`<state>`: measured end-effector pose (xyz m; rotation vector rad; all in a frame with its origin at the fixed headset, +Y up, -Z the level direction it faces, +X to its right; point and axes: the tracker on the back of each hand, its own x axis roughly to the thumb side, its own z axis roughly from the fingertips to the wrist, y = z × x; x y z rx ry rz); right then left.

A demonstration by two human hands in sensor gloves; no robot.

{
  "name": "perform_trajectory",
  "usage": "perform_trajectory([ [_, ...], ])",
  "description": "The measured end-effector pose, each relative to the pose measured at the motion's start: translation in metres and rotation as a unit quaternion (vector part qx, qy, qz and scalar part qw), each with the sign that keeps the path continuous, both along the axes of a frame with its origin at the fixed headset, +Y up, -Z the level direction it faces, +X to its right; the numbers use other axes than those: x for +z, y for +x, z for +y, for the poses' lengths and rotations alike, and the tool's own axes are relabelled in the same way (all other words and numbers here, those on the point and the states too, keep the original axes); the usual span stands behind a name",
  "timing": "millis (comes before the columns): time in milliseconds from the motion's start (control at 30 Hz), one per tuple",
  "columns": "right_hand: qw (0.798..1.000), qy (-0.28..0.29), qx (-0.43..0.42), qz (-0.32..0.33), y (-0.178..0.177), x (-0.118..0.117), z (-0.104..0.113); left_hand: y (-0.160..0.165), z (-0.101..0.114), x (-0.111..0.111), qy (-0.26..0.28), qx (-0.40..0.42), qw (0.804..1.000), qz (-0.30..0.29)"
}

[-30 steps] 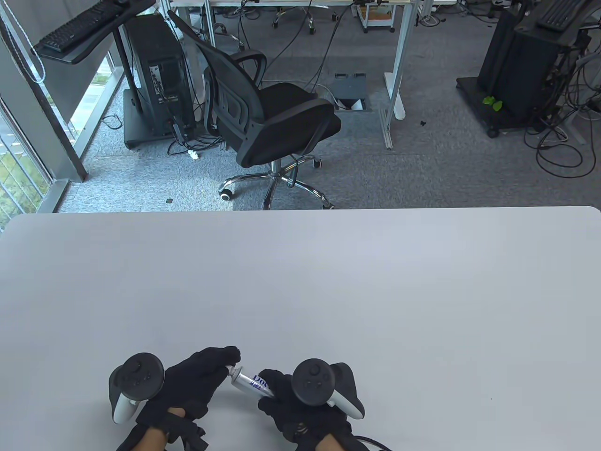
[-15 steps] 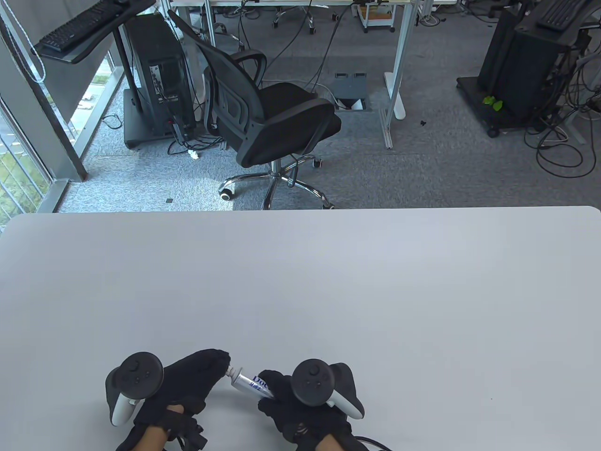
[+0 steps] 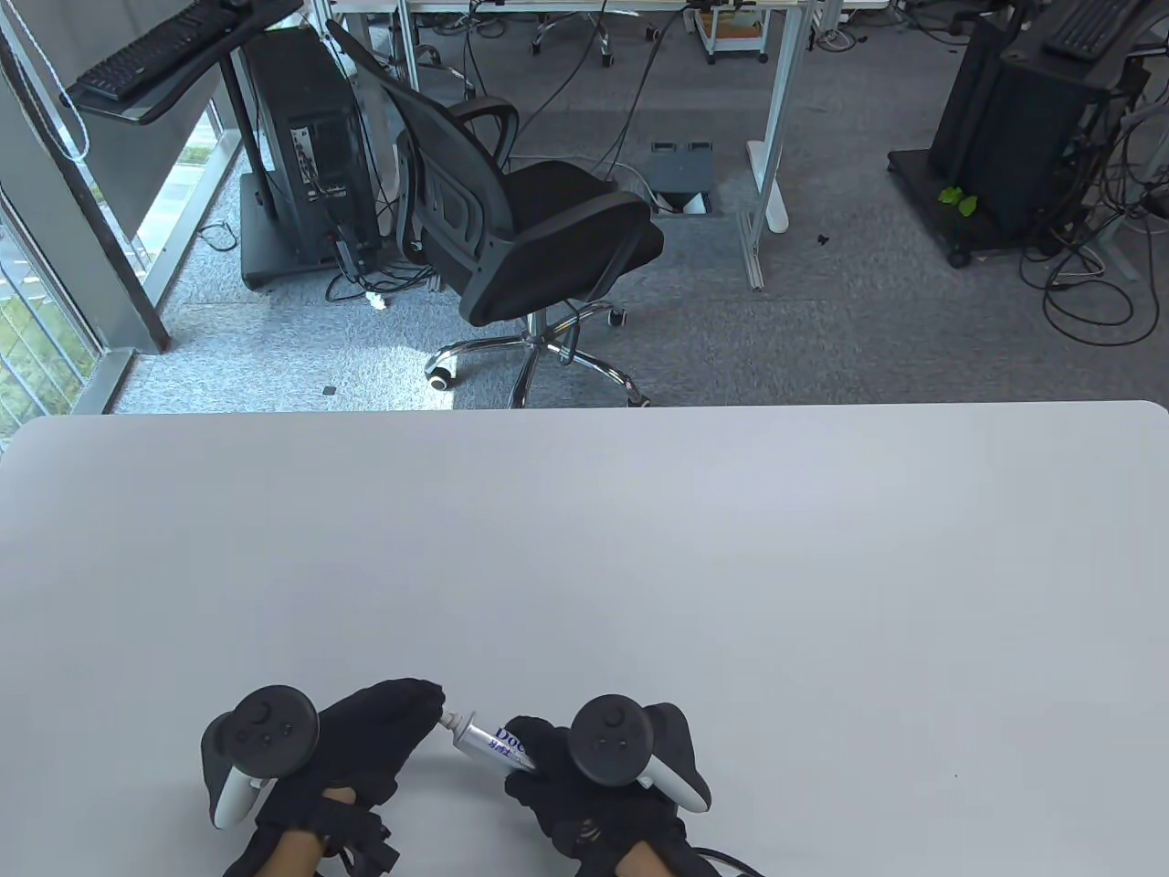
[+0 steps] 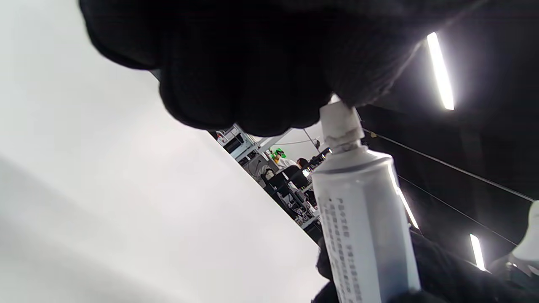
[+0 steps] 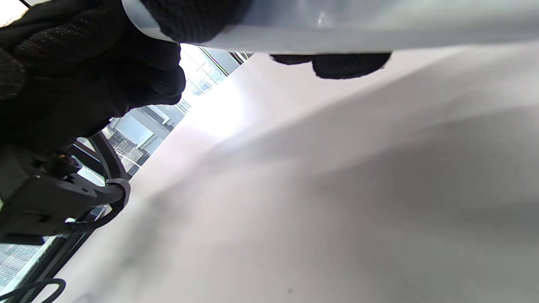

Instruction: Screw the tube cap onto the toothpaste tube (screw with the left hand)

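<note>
- While looking down from the table view: toothpaste tube point(image 3: 493, 744) gripped mid-body in right hand point(image 3: 584, 776), nozzle toward left hand point(image 3: 365, 740), just above table point(image 3: 639, 548).
- Left wrist view: tube cap point(image 4: 339, 122) pinched by left fingertips point(image 4: 252, 84), sitting on the nozzle. Probably light, small, slippery.
- Right wrist view: fingers point(image 5: 189, 17) wrapped round soft tube; best squeezed gently, near the stiff shoulder.

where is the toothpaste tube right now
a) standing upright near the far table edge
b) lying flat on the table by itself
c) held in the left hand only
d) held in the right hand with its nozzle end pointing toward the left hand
d: the right hand grips the toothpaste tube by its body, and its nozzle end meets the fingertips of the left hand, where the white tube cap sits.
</note>
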<state>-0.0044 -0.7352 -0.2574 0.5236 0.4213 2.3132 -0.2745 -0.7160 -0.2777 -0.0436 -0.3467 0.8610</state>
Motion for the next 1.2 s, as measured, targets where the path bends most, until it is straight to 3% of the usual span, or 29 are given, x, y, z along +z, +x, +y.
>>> perform_trajectory([
  [167, 1.000, 0.004, 0.016, 0.001, -0.0007, 0.0002, -0.0007, 0.0012, -0.0001, -0.0006, -0.005, -0.010, 1.000, -0.016],
  [467, 1.000, 0.000, 0.020, 0.012, -0.0035, 0.0002, -0.0018, 0.0011, -0.0023, -0.0009, 0.001, -0.025, 1.000, 0.008],
  [667, 1.000, -0.002, 0.026, 0.016, -0.0039, 0.0010, -0.0021, 0.0021, -0.0017, -0.0024, -0.008, -0.014, 0.999, -0.029],
  [867, 1.000, -0.004, 0.020, 0.010, -0.0026, -0.0006, -0.0027, -0.0003, -0.0064, -0.0042, -0.018, -0.025, 0.999, -0.007],
  [1200, 1.000, -0.017, 0.016, 0.011, -0.0025, -0.0008, -0.0043, 0.0028, -0.0032, -0.0029, -0.012, -0.030, 0.999, -0.032],
])
